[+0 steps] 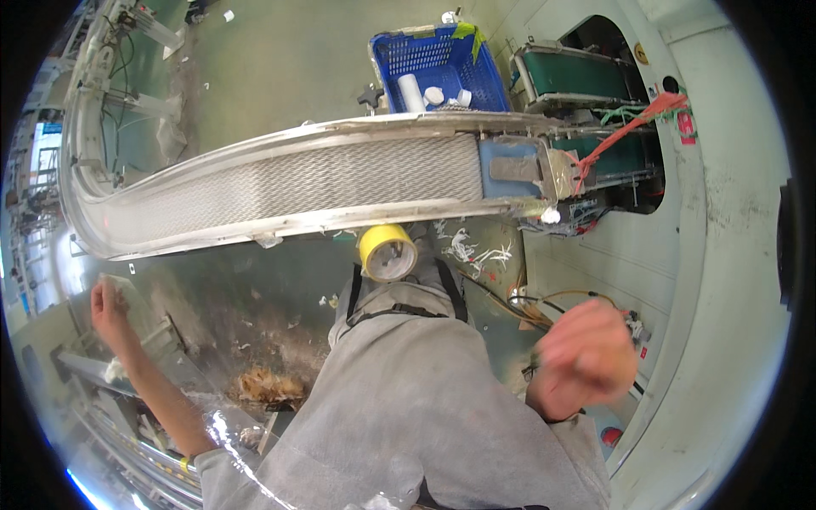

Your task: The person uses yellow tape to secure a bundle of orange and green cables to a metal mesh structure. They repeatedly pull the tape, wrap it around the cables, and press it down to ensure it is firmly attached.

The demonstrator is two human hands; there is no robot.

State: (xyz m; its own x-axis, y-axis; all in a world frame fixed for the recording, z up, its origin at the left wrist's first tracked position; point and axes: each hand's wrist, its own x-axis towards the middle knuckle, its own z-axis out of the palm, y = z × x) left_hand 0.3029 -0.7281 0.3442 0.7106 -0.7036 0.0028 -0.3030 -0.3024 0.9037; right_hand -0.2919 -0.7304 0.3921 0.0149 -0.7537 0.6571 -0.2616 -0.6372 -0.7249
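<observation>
Out to the left, my left hand (109, 313) is raised with its fingers pinched together. A sheet of clear plastic film (228, 438) seems to run from that hand down along my forearm to my lap, its edge showing as bright glints. My right hand (588, 355) is lifted on the right side, its fingers curled and smeared by motion; whether anything is in it cannot be made out. A roll of yellow tape (388, 253) is in front of my waist, close to the conveyor's near rail.
A conveyor with a pale mesh belt (340, 174) crosses ahead and curves away at left. Behind it stands a blue plastic basket (501, 93) holding white rolls. Red string (625, 136) ties its right end to a pale machine wall (731, 212). White scraps (476, 252) litter the floor.
</observation>
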